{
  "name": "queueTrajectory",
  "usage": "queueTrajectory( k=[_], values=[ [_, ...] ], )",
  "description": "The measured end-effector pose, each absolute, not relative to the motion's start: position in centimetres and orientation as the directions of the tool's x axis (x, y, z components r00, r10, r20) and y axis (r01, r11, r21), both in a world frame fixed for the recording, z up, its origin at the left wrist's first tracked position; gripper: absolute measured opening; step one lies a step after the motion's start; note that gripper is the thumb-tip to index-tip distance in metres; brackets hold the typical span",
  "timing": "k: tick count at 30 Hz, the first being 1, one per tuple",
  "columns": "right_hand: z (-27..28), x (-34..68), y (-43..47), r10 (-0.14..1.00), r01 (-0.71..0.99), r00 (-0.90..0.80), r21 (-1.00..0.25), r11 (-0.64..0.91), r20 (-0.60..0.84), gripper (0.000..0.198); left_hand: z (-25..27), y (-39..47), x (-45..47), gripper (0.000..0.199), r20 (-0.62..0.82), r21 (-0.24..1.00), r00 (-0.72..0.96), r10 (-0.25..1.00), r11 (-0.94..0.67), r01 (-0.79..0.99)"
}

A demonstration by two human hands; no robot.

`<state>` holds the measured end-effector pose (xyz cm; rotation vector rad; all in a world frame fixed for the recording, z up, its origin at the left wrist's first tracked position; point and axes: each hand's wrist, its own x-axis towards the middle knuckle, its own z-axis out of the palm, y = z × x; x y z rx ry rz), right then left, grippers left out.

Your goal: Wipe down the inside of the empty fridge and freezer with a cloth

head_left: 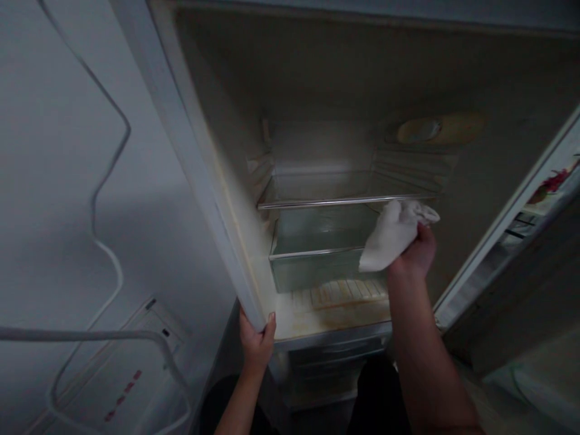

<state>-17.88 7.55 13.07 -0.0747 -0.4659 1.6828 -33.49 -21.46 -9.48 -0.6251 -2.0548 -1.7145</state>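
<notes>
Plain white cloth; white fridge with yellow-brown blotches across its floor; pale-green drawer; yellowed lamp cover; white cord; whitish panel marked with a row of red blocks; deep-pink flowers.

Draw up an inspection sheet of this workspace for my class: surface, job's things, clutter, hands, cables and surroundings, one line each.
Surface: compartment floor, marked with brownish stains.
Job's things: open refrigerator; crumpled white cloth near the right end of the upper glass shelf, contact unclear.
Clutter: red-pink object at the picture's right edge, too unclear to name.
Hands: left hand grips the refrigerator's left front edge; right hand holds the cloth.
Cables: pale cords loop along the picture's left side.
Surroundings: dim light; white panel with red marks, lower left.
</notes>
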Motion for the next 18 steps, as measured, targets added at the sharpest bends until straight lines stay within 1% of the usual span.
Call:
queueTrajectory(
  k=[2, 4, 6, 7, 8, 9, 10, 11, 12, 14, 15, 16, 18],
  values=[
    [11.8, -15.6, 6.3, 0.962, -0.911, -0.166, -0.408, -0.066, 0.216, 0.022, -9.3, -21.4, -33.6, 0.076, 0.554, 0.817, -0.829, 0.078, 0.140, 0.559],
    [10.4, -14.3, 4.2, 0.953, -0.842, -0.232, -0.531, -0.098, 0.193, 0.024, -9.0, -21.1, -33.6, 0.073, 0.527, 0.837, -0.848, 0.056, 0.135, 0.530],
    [8.8, -13.8, 1.7, 0.932, -0.726, -0.325, -0.674, -0.139, 0.158, 0.034, -8.2, -20.7, -32.9, 0.069, 0.468, 0.875, -0.884, 0.019, 0.134, 0.466],
    [7.9, -13.8, 0.6, 0.920, -0.664, -0.366, -0.732, -0.153, 0.139, 0.040, -7.7, -20.5, -32.1, 0.070, 0.446, 0.889, -0.895, -0.003, 0.122, 0.442],
    [7.1, -13.8, -0.4, 0.906, -0.612, -0.404, -0.774, -0.165, 0.127, 0.045, -7.2, -20.3, -31.0, 0.075, 0.441, 0.893, -0.897, -0.021, 0.106, 0.436],
    [6.2, -13.9, -1.4, 0.890, -0.573, -0.440, -0.800, -0.179, 0.117, 0.048, -6.7, -20.2, -29.4, 0.083, 0.462, 0.885, -0.886, -0.037, 0.086, 0.457],
    [5.5, -14.1, -2.2, 0.871, -0.545, -0.479, -0.814, -0.199, 0.108, 0.050, -6.3, -20.2, -27.6, 0.096, 0.526, 0.850, -0.850, -0.039, 0.053, 0.523],
    [4.7, -14.2, -3.0, 0.847, -0.524, -0.522, -0.822, -0.224, 0.102, 0.050, -5.9, -20.3, -25.7, 0.102, 0.598, 0.801, -0.801, -0.013, 0.049, 0.597],
    [4.1, -14.4, -3.7, 0.814, -0.503, -0.572, -0.829, -0.245, 0.106, 0.050, -5.5, -20.4, -23.7, 0.103, 0.665, 0.745, -0.747, 0.013, 0.055, 0.665],
    [2.9, -14.6, -5.0, 0.721, -0.454, -0.678, -0.853, -0.257, 0.144, 0.045, -4.7, -20.6, -20.5, 0.096, 0.739, 0.657, -0.650, 0.177, 0.024, 0.753],
    [2.4, -14.6, -5.6, 0.666, -0.432, -0.724, -0.870, -0.238, 0.177, 0.041, -4.2, -20.7, -19.5, 0.088, 0.739, 0.651, -0.631, 0.236, -0.006, 0.759],
    [2.0, -14.5, -6.0, 0.611, -0.418, -0.761, -0.885, -0.203, 0.219, 0.038, -3.7, -20.7, -19.1, 0.076, 0.719, 0.667, -0.633, 0.288, -0.028, 0.745],
    [1.2, -14.2, -6.6, 0.533, -0.407, -0.791, -0.908, -0.095, 0.299, 0.034, -2.6, -20.4, -19.5, 0.046, 0.674, 0.682, -0.609, 0.419, -0.035, 0.731]
  ],
)
